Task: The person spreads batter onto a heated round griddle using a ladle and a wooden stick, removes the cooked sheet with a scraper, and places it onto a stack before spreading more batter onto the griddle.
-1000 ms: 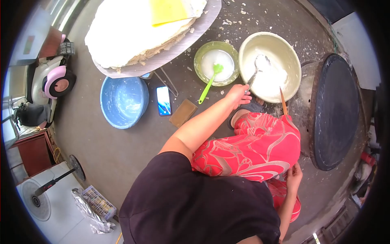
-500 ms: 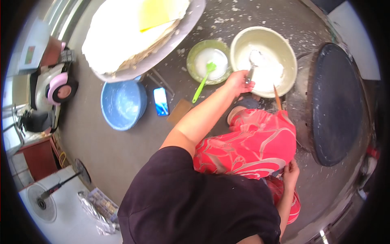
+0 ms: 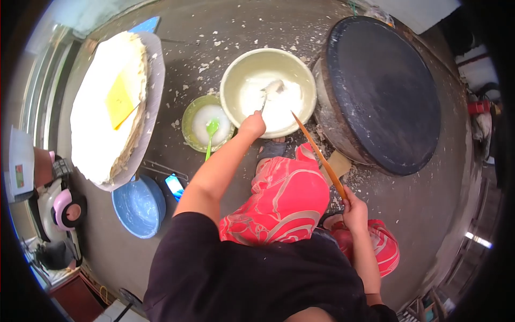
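My left hand (image 3: 253,125) is closed around the handle of a metal ladle (image 3: 275,86). The ladle's bowl dips into white batter (image 3: 289,96) inside a large cream basin (image 3: 230,72). In my right hand (image 3: 355,211) is the lower end of a long, flat wooden spatula (image 3: 320,155). It slants up to the left, its pointed tip over the basin's near side. To the right of the basin stands a big round black griddle (image 3: 383,91) on a drum-like base.
A green bowl (image 3: 189,134) with white liquid and a green spoon (image 3: 212,127) sits left of the basin. Further left are stacked thin flatbreads (image 3: 96,123) on a tray, a yellow sheet (image 3: 121,100), a blue basin (image 3: 134,212) and a phone (image 3: 174,187). Crumbs litter the floor.
The view has turned toward the griddle, shifting the basin and bowls left. My right hand, earlier low by the knee, is now raised, and much more of the wooden spatula shows. The ladle stays in the basin.
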The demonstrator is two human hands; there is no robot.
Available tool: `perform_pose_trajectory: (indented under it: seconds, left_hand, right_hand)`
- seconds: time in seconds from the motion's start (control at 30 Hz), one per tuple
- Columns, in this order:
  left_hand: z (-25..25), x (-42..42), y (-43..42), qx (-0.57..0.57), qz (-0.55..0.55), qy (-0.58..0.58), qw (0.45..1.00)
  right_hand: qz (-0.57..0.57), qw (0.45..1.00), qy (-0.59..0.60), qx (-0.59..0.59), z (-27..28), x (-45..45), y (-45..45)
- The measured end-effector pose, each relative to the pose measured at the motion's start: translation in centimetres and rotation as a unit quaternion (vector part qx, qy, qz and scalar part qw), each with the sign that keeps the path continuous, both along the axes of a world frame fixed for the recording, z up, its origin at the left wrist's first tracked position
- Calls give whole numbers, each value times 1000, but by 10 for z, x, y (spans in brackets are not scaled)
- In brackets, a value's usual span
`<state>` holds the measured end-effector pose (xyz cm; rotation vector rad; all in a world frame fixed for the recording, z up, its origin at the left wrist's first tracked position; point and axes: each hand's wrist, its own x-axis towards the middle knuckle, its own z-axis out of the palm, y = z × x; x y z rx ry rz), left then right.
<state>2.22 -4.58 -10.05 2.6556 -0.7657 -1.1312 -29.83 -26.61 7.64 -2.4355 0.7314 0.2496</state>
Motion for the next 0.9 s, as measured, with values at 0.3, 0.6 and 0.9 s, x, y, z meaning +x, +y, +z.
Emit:
perform_pose_trajectory:
  seconds: [0.3, 0.6, 0.9]
  left_hand:
    - [130, -15, 47, 85, 149, -142, 975]
    - [92, -32, 17, 29, 231, -85, 969]
    - [87, -36, 6, 20, 208, -89, 974]
  right_hand:
    - [-22, 999, 21, -19, 15, 1, 2]
    - [-8, 1000, 6, -10, 1, -6, -3]
    - [-14, 1000, -24, -5, -6, -10, -6]
